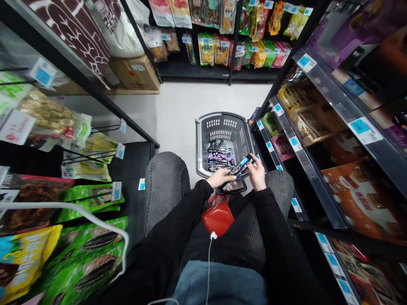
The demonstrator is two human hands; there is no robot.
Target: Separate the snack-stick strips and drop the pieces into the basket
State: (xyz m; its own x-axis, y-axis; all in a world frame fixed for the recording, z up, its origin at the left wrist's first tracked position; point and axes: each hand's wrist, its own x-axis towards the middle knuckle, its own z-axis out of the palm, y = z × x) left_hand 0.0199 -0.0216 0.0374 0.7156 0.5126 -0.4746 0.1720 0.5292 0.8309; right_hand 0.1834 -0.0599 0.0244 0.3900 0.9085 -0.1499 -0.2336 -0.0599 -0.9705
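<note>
Over the near edge of a grey shopping basket [200, 144], my two hands hold slim black strips with white and blue markings [241, 165]. I cannot make out whether these are packets or labels. My left hand [219, 178] is closed round their lower end. At the upper end, beside the blue part, the fingers of my right hand [257, 173] pinch. Inside the basket lies a heap of slim black and purple pieces [219, 159]. A red object [218, 218] with a white cable plugged into it hangs between my knees, below the hands.
Close on the right stands a shelf rack with price tags [295, 143] along its edges. Bagged snacks [92, 197] hang on the left rack, near a white curved cable [79, 207]. A cardboard box [136, 76] and more hanging bags [206, 50] are at the back.
</note>
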